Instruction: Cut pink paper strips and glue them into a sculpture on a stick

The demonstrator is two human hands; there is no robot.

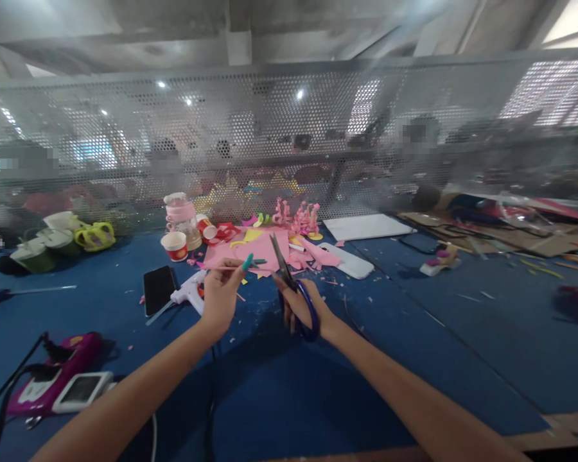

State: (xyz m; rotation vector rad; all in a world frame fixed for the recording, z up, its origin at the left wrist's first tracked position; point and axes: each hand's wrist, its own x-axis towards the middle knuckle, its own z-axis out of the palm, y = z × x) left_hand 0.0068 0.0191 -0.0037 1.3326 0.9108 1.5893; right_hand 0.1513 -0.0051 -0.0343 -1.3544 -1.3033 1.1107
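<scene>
From my remote seat I see the left hand (220, 295) left of the frame's centre, its thumb and fingertips pinching a small teal-green piece (248, 261). The right hand (312, 300), just right of centre, grips the scissors (289, 276) by their blue handles, blades pointing toward the top of the frame; I cannot tell how far apart those blades stand. The piece is near them, at mid-frame, and apart from them. Above both hands I have pink paper (264, 249) spread on the blue table (270, 410). Left of centre, a white glue gun (189, 292) lies partly behind the left hand, beside a dark phone (158, 292). A magenta power strip (84, 354) sits at lower left.
</scene>
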